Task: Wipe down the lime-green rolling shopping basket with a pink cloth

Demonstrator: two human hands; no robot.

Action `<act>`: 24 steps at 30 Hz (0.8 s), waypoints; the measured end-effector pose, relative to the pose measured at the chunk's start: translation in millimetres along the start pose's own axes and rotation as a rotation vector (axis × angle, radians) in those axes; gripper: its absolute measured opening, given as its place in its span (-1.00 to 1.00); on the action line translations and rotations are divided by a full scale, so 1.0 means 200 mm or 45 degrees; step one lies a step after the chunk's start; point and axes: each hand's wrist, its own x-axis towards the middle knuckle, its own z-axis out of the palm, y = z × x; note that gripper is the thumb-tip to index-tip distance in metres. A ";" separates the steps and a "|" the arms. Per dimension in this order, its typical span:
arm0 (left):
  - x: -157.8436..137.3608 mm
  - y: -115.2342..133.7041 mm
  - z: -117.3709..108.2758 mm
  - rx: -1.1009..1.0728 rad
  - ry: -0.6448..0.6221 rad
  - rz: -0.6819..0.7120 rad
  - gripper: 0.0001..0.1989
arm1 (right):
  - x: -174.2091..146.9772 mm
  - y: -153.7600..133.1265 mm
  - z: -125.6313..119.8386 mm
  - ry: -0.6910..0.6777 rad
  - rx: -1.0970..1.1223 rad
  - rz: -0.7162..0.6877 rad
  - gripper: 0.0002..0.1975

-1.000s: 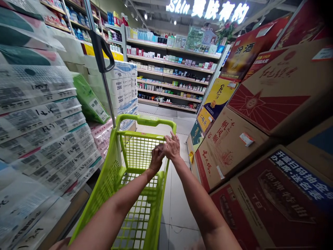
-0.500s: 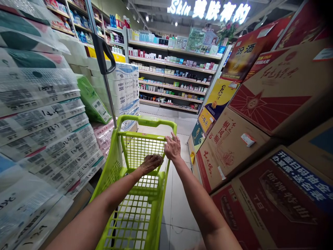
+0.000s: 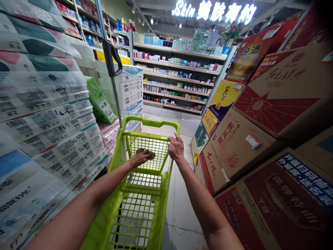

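Note:
A lime-green plastic shopping basket (image 3: 166, 194) with latticed walls, on a tall pull handle (image 3: 112, 57), stands in front of me. Its body holds nothing I can see. My right hand (image 3: 176, 147) is closed over the basket's far right rim, its fingers bent round the edge. Over the basket, in front of the far lattice panel (image 3: 159, 146), hovers my left hand (image 3: 142, 157), palm down. Its fingers stretch to the right, a little blurred, with nothing visible in them.
Wrapped tissue packs (image 3: 59, 90) are piled high on the left, with a green pack (image 3: 100, 100) leaning there. Liquor cartons (image 3: 249, 139) are stacked close on the right. Pale floor tiles (image 3: 182, 205) run toward a cosmetics shelf (image 3: 174, 62) at the back.
My left hand has moved left, away from my right hand, and its fingers have straightened. My right hand stays on the rim. The whole view has shifted slightly.

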 end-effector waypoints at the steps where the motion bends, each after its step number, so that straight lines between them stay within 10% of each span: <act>1: 0.03 -0.04 -0.03 0.014 0.032 -0.017 -0.67 | 0.00 0.00 0.00 0.000 0.000 0.004 -0.40; 11: -0.23 0.12 0.11 -0.083 0.113 -0.480 -0.54 | -0.02 -0.01 0.01 -0.006 0.007 0.024 -0.40; 18: 0.06 -0.06 -0.01 -0.106 0.765 -1.416 -0.59 | -0.02 -0.01 0.02 0.015 0.009 0.020 -0.40; 24: -0.08 0.15 0.16 -0.475 0.746 -1.899 -0.54 | -0.03 -0.02 0.00 0.009 0.019 0.037 -0.39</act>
